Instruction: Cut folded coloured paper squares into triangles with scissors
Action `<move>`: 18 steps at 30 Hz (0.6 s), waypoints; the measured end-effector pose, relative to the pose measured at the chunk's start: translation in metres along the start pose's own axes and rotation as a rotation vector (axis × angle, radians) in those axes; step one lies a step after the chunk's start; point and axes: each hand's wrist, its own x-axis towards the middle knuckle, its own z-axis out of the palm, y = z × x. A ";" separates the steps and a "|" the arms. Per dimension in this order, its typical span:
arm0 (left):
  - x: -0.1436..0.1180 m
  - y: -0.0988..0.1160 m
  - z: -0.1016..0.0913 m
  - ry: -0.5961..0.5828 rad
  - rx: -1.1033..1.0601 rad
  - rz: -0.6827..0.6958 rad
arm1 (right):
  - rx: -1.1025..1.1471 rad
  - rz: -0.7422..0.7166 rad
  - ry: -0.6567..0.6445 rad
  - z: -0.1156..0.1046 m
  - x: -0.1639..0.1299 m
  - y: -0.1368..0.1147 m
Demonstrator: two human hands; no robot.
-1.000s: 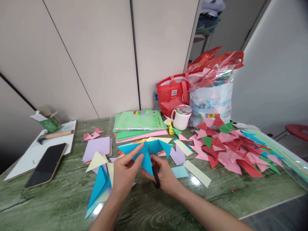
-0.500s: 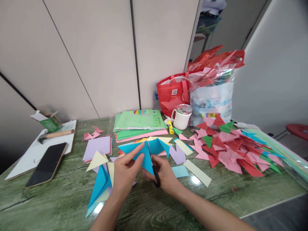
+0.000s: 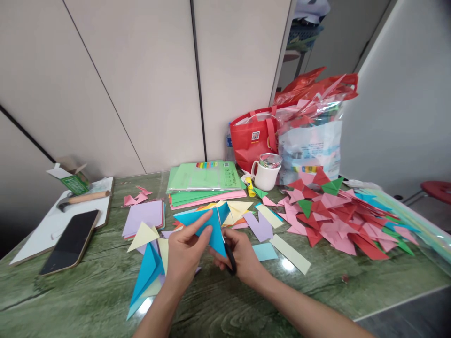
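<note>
Left hand (image 3: 185, 256) pinches the blue paper (image 3: 206, 227); just right of it, right hand (image 3: 243, 258) grips scissors (image 3: 227, 251) cutting into the sheet

Wall: big pale beige panels (image 3: 148, 80) stand behind the table, with thin dark lines between them.
Right wall: a plain grey-white wall (image 3: 405, 94) stands at the right.
Table: a green table top (image 3: 246, 305) with wavy marble lines; it is shiny.
Light: a small bright spot (image 3: 287, 264) shines on the table top.
Stool: a red round seat (image 3: 439, 190) peeks in at the far right edge.
Shelf: a blue basket (image 3: 305, 33) sits high up in the gap between the walls.
Floor: a grey bit (image 3: 416, 319) shows at the bottom right corner.
</note>
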 end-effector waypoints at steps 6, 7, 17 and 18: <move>-0.002 0.005 0.002 -0.009 -0.042 -0.016 | -0.025 0.042 0.015 0.000 0.000 -0.001; -0.001 0.005 0.002 -0.009 -0.043 -0.015 | -0.023 0.041 0.018 0.000 0.000 -0.001; 0.000 0.003 0.001 -0.009 -0.023 0.007 | 0.008 0.039 0.021 -0.001 0.001 0.004; 0.000 0.003 0.000 -0.009 -0.021 0.012 | 0.007 0.039 0.022 -0.002 0.001 0.004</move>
